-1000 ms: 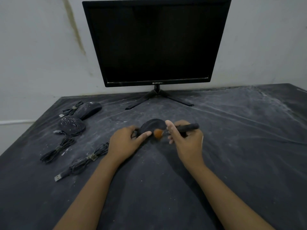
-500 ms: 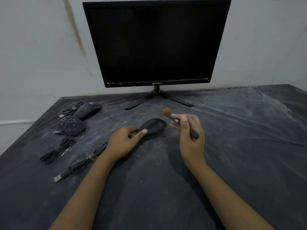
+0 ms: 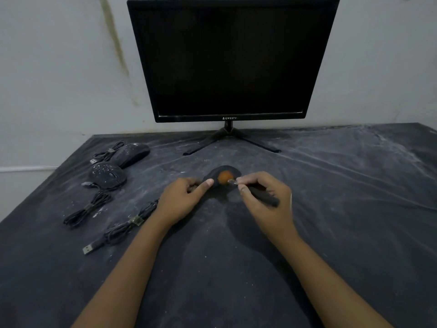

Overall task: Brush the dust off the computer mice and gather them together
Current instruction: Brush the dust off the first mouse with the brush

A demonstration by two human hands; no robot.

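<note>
The right hand's fingertips pinch the brush low down, close to its metal collar. It is held pen-fashion, with the dark handle lying back across the hand. A grip that near the head gives fine control over short strokes, I'd say. The round orange tuft sits on the back of the mouse, soft bristle against smooth black plastic.

The left hand holds the near end of that mouse, thumb laid against its side and the other fingers curled in. It looks meant to keep the light, domed shell from skating about under the brush. The mouse lies mid-table, just in front of the monitor's splayed stand.

A cable, bundled with a tie and ending in a USB plug, runs out to the left from under the wrist and seems to be this mouse's own. Well off to the left two more mice lie close together. There is a speckled mouse heavy with white flecks and a far mouse behind it, with tied cords beside them. Those look not yet brushed, and that cluster seems the natural gathering spot. The table wears a dark matte cloth, wrinkled and streaked with pale dust.
</note>
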